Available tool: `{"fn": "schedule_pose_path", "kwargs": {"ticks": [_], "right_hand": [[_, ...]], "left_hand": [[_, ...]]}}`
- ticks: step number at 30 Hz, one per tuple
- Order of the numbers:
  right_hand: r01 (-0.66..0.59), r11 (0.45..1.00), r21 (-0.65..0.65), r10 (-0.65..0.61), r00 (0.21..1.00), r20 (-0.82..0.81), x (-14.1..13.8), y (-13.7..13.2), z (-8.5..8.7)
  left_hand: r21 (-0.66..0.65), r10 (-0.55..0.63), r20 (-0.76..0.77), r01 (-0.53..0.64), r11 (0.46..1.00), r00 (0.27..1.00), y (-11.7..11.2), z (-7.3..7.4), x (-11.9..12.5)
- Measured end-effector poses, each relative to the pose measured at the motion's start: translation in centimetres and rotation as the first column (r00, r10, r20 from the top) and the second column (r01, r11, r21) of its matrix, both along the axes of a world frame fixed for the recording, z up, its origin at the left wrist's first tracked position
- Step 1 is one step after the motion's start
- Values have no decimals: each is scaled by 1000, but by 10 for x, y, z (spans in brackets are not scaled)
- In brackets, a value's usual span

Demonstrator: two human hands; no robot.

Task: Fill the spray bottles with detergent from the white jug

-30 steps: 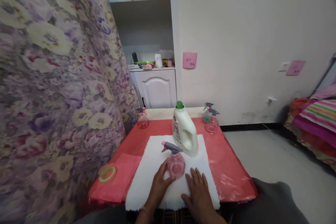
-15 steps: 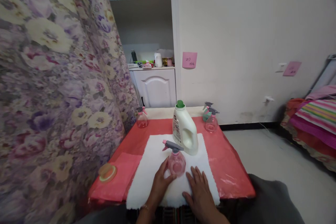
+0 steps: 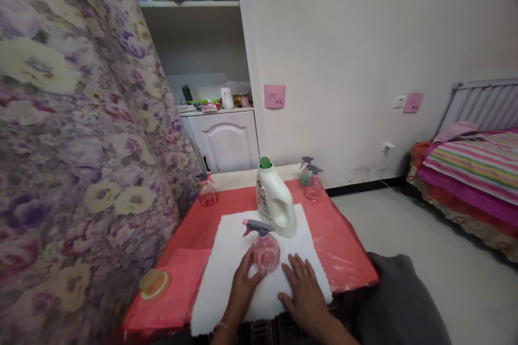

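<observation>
My left hand (image 3: 243, 285) has its thumb and fingers around the lower left side of a clear pink spray bottle (image 3: 267, 254) with a grey head and pink trigger. The bottle stands upright on a white towel (image 3: 218, 275). My right hand (image 3: 302, 291) lies flat on the towel to the right of the bottle, fingers spread and holding nothing. Just behind the spray bottle stands a large cream jug (image 3: 279, 202) with a side handle and a green spout in its neck; a label shows on its left side.
On the red table cover (image 3: 343, 259), another pink spray bottle (image 3: 208, 192) stands at the back left. At the back right are a pink spray bottle (image 3: 313, 188) and a green one (image 3: 305, 173). A roll of tape (image 3: 154, 284) lies front left, near the floral curtain (image 3: 101, 172).
The camera view has turned slightly to the right, so everything appears shifted left. Both hands, the spray bottle and the jug keep their places on the towel.
</observation>
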State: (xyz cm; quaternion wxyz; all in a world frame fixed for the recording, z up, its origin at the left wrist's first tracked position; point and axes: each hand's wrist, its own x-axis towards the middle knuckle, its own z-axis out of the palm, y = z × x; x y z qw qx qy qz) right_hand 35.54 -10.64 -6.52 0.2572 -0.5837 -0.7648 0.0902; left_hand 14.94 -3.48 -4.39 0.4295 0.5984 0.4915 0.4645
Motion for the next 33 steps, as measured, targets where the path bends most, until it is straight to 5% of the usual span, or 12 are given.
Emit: {"fn": "schedule_pose_path", "kwargs": {"ticks": [16,23,33], "right_hand": [[52,998,-41,-50,998,31,-4,-7,12],[205,975,-84,-196,975,107,9,25,28],[279,958,-63,-269,954,128,22,41,7]], "left_hand": [[29,-1,-60,3,1000,998,6,-5,-3],[9,-12,-15,12,1000,1000,4,-3,-2],[10,-27,2,27,1000,1000,3,-8,-5]]}}
